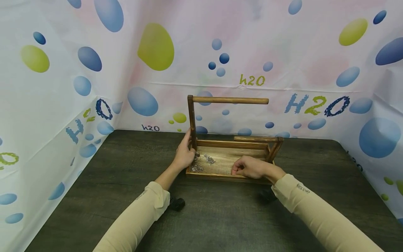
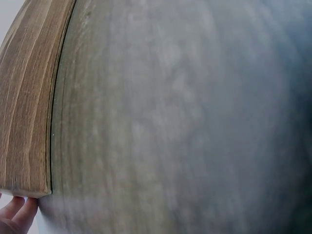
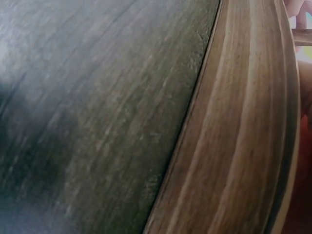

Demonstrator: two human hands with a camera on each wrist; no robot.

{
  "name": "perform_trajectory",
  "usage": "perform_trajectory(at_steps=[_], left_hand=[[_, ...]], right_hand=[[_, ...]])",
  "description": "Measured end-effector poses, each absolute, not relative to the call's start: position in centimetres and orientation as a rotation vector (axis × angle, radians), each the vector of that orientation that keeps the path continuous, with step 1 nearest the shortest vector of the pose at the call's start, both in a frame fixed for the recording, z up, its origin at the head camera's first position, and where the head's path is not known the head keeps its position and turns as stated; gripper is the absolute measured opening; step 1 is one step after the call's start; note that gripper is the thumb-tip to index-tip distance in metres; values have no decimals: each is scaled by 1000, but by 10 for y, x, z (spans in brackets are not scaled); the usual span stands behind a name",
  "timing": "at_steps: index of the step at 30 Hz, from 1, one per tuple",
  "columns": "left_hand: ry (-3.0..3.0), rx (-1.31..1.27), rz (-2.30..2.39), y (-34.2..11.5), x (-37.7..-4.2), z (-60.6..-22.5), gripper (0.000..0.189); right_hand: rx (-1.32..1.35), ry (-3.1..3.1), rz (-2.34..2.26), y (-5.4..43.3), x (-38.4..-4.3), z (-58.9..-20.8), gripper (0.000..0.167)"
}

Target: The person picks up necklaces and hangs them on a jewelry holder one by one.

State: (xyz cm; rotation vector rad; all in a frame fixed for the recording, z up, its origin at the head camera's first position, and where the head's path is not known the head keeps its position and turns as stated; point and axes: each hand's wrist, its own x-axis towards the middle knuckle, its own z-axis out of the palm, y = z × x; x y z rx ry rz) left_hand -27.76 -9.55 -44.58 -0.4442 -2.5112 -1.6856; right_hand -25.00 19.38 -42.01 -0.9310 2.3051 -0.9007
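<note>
A wooden jewelry stand (image 1: 214, 177) with a shallow tray base stands on the dark table. My left hand (image 1: 184, 154) grips its left end, thumb on the inner side and fingers outside by the tall post. In the left wrist view, fingers (image 2: 22, 212) touch the corner of the wooden base. Small silvery jewelry (image 1: 197, 168) lies in little heaps at the tray's left side. My right hand (image 1: 250, 167) reaches over the front wall, its fingertips curled together low by the tray floor. Whether they pinch something small is hidden.
A tall post carries a long horizontal bar (image 1: 231, 100) over the tray. A lower bar (image 1: 255, 139) extends leftward from the short right post. Dark objects (image 1: 177, 204) sit under the forearms on the table (image 1: 214, 224). A patterned curtain (image 1: 195, 42) hangs behind.
</note>
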Motion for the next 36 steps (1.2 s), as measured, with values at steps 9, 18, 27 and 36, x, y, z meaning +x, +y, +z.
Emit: perform_trajectory(at_steps=[9, 18, 27, 36], left_hand=[[-2513, -455, -1678, -96, -278, -447, 90], [-2513, -455, -1681, -96, -279, -448, 91], [-2509, -460, -1649, -96, -281, -450, 90], [-2522, -448, -1642, -96, -280, -450, 90]], right_hand=[[-933, 2277, -872, 193, -249, -417, 17], [-897, 2201, -977, 196, -252, -420, 18], [-920, 2231, -959, 194, -253, -418, 22], [-937, 2245, -900, 193, -251, -418, 19]])
